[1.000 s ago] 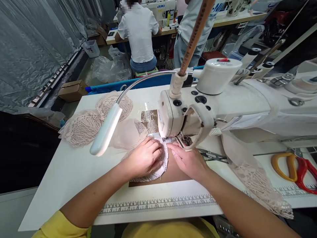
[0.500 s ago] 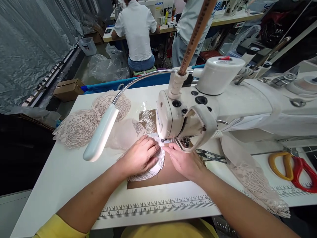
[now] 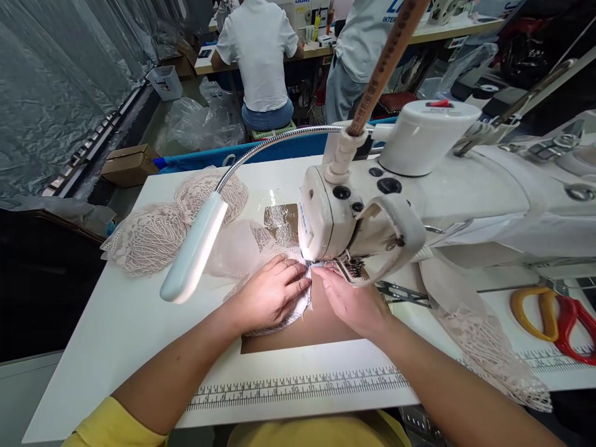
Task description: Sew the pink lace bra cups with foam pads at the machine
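**Both hands flat on a lace cup at the needle of a sewing machine**

A pale pink lace bra cup [image 3: 284, 313] lies on the brown patch of the white sewing table [image 3: 130, 323], its upper edge right at the foot of the white industrial sewing machine [image 3: 419, 205]. The left hand [image 3: 272, 295] lies on top of it, palm down, fingers close together and pressing the lace flat; nothing is grasped. The right hand [image 3: 354, 304] rests just beside it on the brown patch, fingers nearly closed, the tips pinching the lace edge beside the foot.

Just behind the left hand sits a loose heap of more pink lace cups [image 3: 158, 236], partly hidden by the white lamp head on its bendy metal neck [image 3: 193, 254]. A strip of lace fabric [image 3: 484, 347] hangs off the table's front edge at the right, near yellow and red-handled scissors [image 3: 554, 316]. A printed ruler strip [image 3: 298, 388] runs along the near edge.

On the floor beyond stand a brown cardboard box [image 3: 128, 164], closed, and a small white plastic bin [image 3: 164, 82] whose contents cannot be seen.
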Tool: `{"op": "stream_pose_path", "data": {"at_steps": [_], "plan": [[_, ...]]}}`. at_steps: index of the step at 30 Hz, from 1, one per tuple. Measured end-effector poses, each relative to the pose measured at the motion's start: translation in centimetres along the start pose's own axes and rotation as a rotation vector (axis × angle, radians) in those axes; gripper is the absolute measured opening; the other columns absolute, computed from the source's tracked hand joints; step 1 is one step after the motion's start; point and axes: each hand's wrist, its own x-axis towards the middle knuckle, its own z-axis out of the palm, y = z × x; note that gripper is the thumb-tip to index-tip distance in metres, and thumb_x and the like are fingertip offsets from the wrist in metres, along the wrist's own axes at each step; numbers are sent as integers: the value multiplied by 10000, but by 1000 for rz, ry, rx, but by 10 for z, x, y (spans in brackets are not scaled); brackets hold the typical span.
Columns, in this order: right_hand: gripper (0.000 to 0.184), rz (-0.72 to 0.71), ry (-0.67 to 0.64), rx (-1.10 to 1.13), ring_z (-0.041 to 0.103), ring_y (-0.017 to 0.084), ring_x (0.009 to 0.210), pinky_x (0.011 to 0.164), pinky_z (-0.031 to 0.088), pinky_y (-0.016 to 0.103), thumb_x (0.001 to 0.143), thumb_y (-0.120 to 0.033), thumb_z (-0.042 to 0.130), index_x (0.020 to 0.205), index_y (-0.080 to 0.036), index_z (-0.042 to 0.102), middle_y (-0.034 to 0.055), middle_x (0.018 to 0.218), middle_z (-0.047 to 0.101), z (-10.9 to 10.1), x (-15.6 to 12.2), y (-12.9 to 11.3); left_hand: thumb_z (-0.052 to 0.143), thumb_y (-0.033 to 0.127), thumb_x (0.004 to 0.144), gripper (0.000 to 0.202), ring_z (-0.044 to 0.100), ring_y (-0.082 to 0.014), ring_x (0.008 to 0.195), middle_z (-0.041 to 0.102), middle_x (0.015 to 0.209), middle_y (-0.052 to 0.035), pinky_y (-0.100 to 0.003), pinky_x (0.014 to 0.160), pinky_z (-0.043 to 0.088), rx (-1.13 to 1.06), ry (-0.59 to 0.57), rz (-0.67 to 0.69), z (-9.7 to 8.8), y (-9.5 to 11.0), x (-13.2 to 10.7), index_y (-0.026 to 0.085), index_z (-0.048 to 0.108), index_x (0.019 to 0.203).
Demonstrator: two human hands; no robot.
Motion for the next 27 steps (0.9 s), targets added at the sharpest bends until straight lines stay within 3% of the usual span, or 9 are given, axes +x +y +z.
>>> {"op": "stream_pose_path", "data": {"at_steps": [6,14,27], "plan": [[416,-62,-62,-77,628,190,898,821,491,304,846,-103,438,1184,-236,641,73,1022,689,4,-3,-4,448,191,914,344,538,-265,1082,597,1228,-149,-440,942,448,-6,57,8,5,-1,-3,119,553,1234],[353,-6,-50,-128,627,197,878,786,495,294,867,-139,466,1147,-220,664,85,933,696,10,-4,-3,447,197,924,359,524,-276,1099,594,1251,-144,-425,935,460,39,64,-16,8,-3,0,82,541,1251],[337,-48,-14,-85,626,198,876,767,499,291,875,-121,448,1087,-209,695,90,903,694,12,-4,1,466,146,919,303,542,-251,1072,634,1212,-112,-403,899,461,103,97,9,9,-10,2,102,576,1198]]}}
